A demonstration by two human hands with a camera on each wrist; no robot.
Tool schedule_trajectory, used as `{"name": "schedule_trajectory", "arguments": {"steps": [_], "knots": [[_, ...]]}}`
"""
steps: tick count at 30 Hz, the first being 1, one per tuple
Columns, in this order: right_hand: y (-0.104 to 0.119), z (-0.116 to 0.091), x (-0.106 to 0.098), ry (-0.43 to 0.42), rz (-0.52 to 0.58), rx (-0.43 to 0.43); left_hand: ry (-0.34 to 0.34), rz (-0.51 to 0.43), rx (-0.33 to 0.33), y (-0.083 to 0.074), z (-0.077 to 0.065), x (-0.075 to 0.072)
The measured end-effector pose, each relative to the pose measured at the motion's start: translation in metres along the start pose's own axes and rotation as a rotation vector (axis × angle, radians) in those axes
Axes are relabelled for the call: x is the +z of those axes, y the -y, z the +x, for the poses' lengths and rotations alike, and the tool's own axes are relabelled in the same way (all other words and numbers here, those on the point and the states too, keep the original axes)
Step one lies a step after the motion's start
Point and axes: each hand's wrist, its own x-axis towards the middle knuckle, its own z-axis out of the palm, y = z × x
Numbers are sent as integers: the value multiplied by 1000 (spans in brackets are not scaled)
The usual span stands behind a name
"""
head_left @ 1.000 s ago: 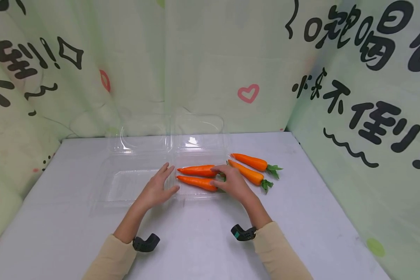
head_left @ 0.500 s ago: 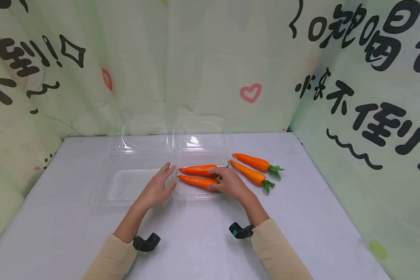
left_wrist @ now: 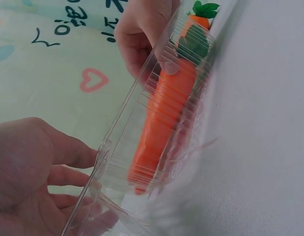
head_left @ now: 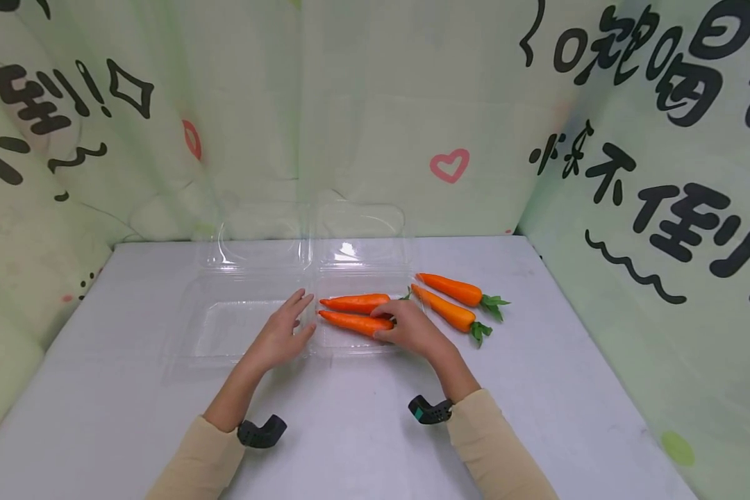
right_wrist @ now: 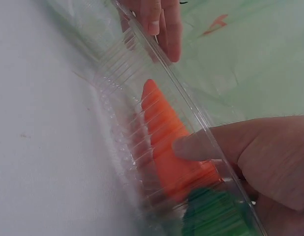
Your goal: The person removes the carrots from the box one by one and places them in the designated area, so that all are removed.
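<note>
Two clear plastic clamshell boxes stand side by side with lids raised, the left box (head_left: 194,333) and the right box (head_left: 350,351). Inside the right one lie two orange carrots, tips pointing left: a rear carrot (head_left: 353,303) and a front carrot (head_left: 348,321). My right hand (head_left: 415,330) pinches the front carrot near its leafy end, the thumb (right_wrist: 189,147) against its near side. My left hand (head_left: 281,335) lies where the boxes meet, fingers extended and thumb (left_wrist: 85,153) at the rim. Its other fingertips show through the plastic in the left wrist view.
To the right of the boxes, two more carrots lie on the white table (head_left: 350,430): a far carrot (head_left: 451,288) and a nearer carrot (head_left: 446,310), green leaves toward the right. The raised lids (head_left: 359,232) stand near the printed curtain (head_left: 362,104) behind the table.
My right hand's fingers have drawn in toward the front carrot, and the rear carrot's leaves now show. My left hand has stayed nearly still. The head view has shifted slightly.
</note>
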Motion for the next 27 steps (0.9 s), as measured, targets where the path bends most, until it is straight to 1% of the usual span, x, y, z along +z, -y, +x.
{"name": "schedule_trajectory", "arguments": {"steps": [4, 10, 17, 22, 27], "knots": [[1, -1, -3, -26, -4, 5, 2, 0, -2, -1, 0, -1], [0, -6, -8, -91, 5, -11, -3, -3, -4, -1, 1, 1], [-1, -15, -19, -126, 79, -18, 11, -5, -20, -1, 2, 2], [1, -21, -29, -163, 72, -25, 8, 0, -37, -1, 4, 1], [0, -26, -36, -209, 78, -46, 18, 6, -47, -2, 5, 0]]}}
